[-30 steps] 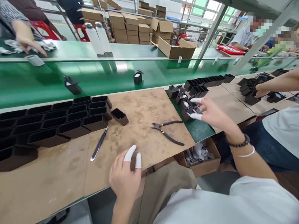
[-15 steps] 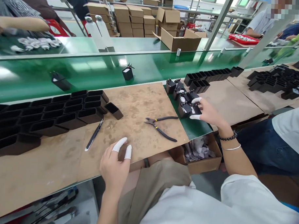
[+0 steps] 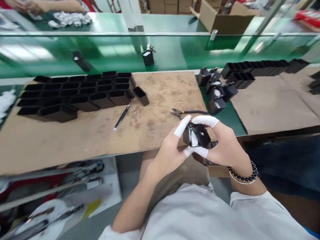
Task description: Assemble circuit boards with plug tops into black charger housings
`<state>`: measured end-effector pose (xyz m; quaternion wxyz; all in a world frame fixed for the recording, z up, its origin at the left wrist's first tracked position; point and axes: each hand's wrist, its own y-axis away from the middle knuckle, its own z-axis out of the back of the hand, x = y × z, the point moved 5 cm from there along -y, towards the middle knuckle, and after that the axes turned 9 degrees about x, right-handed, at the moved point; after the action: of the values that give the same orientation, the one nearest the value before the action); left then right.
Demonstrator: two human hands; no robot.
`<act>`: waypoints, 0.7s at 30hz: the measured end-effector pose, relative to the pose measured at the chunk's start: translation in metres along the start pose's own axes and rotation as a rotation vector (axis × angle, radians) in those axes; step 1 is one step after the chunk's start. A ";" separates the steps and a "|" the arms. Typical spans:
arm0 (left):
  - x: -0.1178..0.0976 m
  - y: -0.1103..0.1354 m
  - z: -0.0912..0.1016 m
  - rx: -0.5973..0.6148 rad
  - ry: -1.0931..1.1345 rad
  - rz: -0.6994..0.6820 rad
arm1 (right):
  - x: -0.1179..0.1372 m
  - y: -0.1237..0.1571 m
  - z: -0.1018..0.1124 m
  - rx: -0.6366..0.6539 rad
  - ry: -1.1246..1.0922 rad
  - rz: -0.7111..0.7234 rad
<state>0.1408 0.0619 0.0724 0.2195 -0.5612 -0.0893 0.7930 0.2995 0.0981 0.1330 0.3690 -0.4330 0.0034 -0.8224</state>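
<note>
Between my two hands, over the bench's front edge, is a black plastic box [image 3: 200, 134] with white material and thin wires at its mouth. My left hand [image 3: 172, 143] grips its left side with white-capped thumb and finger. On the other side my right hand [image 3: 222, 143] pinches it, also in white finger cots. Partly behind the hands lie cutting pliers [image 3: 193, 111] with dark handles. Tweezers [image 3: 122, 116] rest on the board farther left. Several filled black boxes [image 3: 217, 102] with wires stand right of the pliers on a green strip.
Rows of open black cases [image 3: 98, 91] cover the left of the brown board [image 3: 161, 95]; another row [image 3: 256, 69] stands at the back right. Single boxes sit on the green conveyor [image 3: 112, 55]. A cardboard carton [image 3: 229, 22] is beyond it. Another person's hands [image 3: 30, 5] work at top left.
My right hand has brought one black box from the group at the right to in front of me. My left hand has come up from the board and closed on it. The view has tilted down.
</note>
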 end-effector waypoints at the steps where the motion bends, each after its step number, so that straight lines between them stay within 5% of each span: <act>1: 0.003 0.000 0.005 -0.027 0.040 0.006 | 0.006 -0.006 -0.008 0.013 0.008 0.045; 8: 0.025 0.024 0.038 -0.202 0.078 -0.004 | 0.013 -0.032 -0.042 0.157 -0.032 0.156; 21: 0.056 0.031 0.052 -0.218 0.268 0.063 | -0.018 -0.050 -0.063 0.315 -0.287 0.079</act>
<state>0.0692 0.0652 0.0312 0.1423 -0.6851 -0.1271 0.7031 0.2307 0.1255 0.0976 0.4607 -0.4824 -0.1606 -0.7274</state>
